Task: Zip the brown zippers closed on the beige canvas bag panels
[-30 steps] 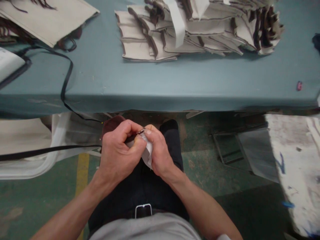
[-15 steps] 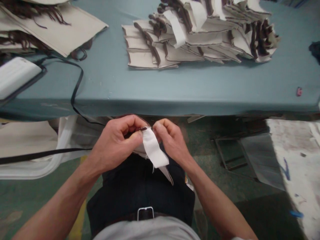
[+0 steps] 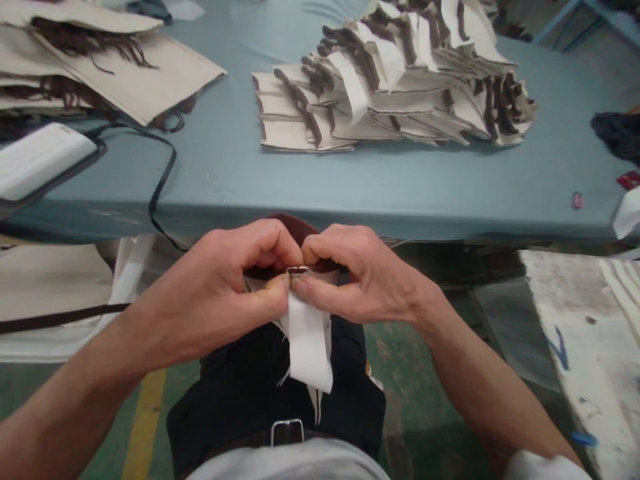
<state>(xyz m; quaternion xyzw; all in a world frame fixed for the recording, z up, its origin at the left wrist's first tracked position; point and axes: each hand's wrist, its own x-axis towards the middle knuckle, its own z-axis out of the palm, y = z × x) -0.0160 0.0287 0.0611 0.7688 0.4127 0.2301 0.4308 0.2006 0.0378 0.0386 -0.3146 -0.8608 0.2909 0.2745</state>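
My left hand [image 3: 220, 293] and my right hand [image 3: 360, 277] meet in front of my lap, thumbs and forefingers pinched together on the top edge of a small white fabric piece [image 3: 307, 343]. The white strip hangs down from the pinch over my dark trousers. A dark brown trim edge [image 3: 297, 269] shows right at the fingertips, and a maroon piece [image 3: 293, 223] peeks out behind the knuckles. Both hands are just below the near edge of the blue-grey table [image 3: 310, 193].
A fanned stack of beige pieces with brown trim [image 3: 395, 93] lies on the table ahead. Large beige panels [image 3: 110, 67] lie at the far left, beside a white pad [image 3: 40, 160] and a black strap [image 3: 160, 180] hanging off the edge. White bags sit on the floor at both sides.
Both hands have risen toward the table edge and closed together on the fabric's top. The white strip, bunched in the fingers a second ago, now hangs straight down.
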